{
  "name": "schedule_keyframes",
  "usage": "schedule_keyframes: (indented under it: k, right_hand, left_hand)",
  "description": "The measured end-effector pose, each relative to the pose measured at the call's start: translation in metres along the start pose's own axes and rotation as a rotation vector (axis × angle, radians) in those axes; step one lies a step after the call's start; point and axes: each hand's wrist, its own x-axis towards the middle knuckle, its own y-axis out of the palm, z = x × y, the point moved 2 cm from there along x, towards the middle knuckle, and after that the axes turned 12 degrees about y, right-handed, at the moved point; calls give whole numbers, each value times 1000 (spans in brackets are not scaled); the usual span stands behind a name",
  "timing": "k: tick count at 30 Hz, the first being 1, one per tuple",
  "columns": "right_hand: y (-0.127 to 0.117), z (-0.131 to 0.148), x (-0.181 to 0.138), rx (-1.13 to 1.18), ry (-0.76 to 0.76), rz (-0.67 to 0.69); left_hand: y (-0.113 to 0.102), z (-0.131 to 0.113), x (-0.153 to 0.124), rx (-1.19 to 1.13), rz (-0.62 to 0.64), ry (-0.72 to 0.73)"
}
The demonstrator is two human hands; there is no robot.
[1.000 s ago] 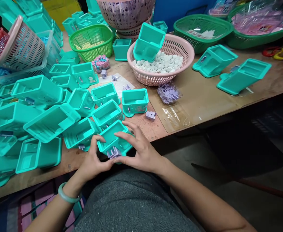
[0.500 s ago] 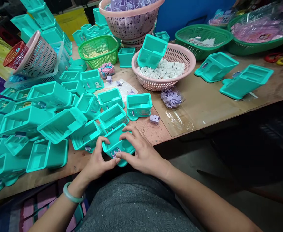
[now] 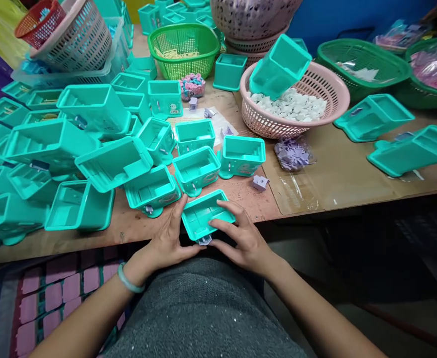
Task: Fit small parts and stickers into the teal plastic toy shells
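Note:
Between my hands, at the table's near edge, is a turquoise plastic box (image 3: 203, 215), its open top facing me. A small lilac plastic piece (image 3: 204, 240) sits on its near side. My right hand (image 3: 246, 238) grips the box's right end, fingers over the rim and thumb by the lilac piece. My left hand (image 3: 169, 241) holds the left end, index finger along the side and thumb tip at the lilac piece; its other fingers are hidden. Just beyond stand similar turquoise boxes (image 3: 197, 169). A loose lilac piece (image 3: 260, 182) lies to the right.
Many turquoise boxes crowd the table's left side. A pink basket (image 3: 338, 107) holds white pieces and a tilted turquoise box (image 3: 280, 64). Nearby lies a clear pack of lilac parts (image 3: 295, 153). Green baskets (image 3: 184, 49) stand farther back. Two turquoise boxes (image 3: 375, 117) lie tilted at right.
The view has shifted, so the table's things appear farther right. The held box has tipped so more of its inside shows. My left index finger has moved from inside the rim to the outer side.

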Motion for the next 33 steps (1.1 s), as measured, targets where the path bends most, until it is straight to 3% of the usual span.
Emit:
schedule_keyframes:
  k: [7, 12, 17, 22, 28, 33]
  right_hand:
    - [-4, 10, 12, -6, 152, -6]
    - [-36, 29, 42, 57, 212, 137]
    - [-47, 36, 56, 68, 224, 186]
    - [-29, 29, 52, 127, 319, 187]
    - [-13, 25, 53, 254, 423, 116]
    - [-6, 24, 52, 301, 425, 52]
  left_hand:
    - [-3, 2, 6, -38, -58, -94]
    - [-20, -6, 20, -468, -31, -480]
    - [-20, -15, 21, -826, -179, -692]
    - [-12, -15, 21, -972, -252, -792]
    - [-6, -11, 23, -726, -299, -732]
    - [2, -6, 17, -774, -445, -749]
